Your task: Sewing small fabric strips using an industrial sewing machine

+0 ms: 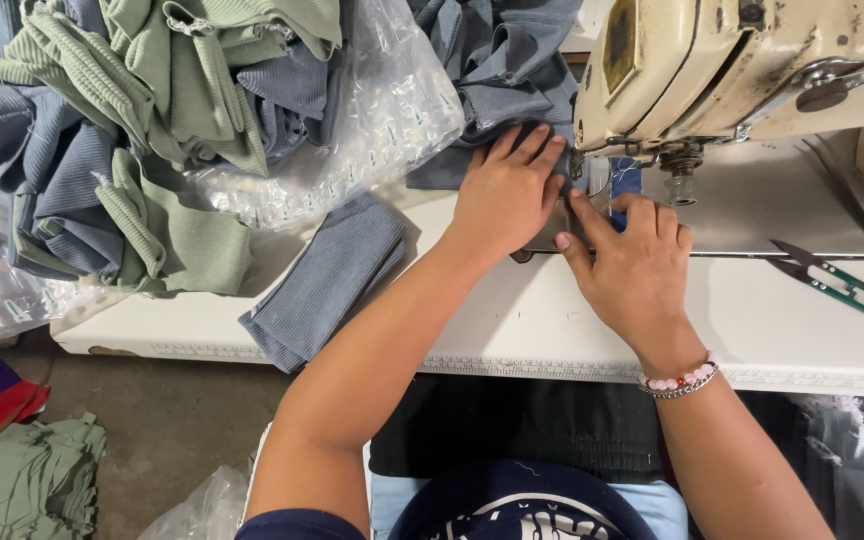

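Both hands at the needle end of a cream-coloured, scuffed industrial sewing machine [742, 70], on a white table [512, 310]. Left hand [507, 195] lies flat, palm down, fingers spread slightly and pressed on a piece of blue-grey ribbed knit fabric [497, 100] that runs back from the needle into a heap behind. Right hand [632, 270] sits just beside it, index finger stretched forward and touching the left hand's edge, the other fingers curled down onto a small bright blue strip [626, 180] under the presser foot; neither hand grips anything, both press. A beaded pink-and-white bracelet with a metal chain [680, 381] circles the right wrist. Right of the hands, well apart, a pair of green-handled thread snips [842, 285] lies on the table. Left of the hands, a folded blue-grey ribbed piece [327, 280] hangs over the table's front edge. Beyond it, a mound of sage-green and blue-grey ribbed garments [142, 120], with a crumpled clear plastic bag [372, 120] against it. On the floor lower left, more green cloth [32, 480] and another clear plastic bag [197, 510].
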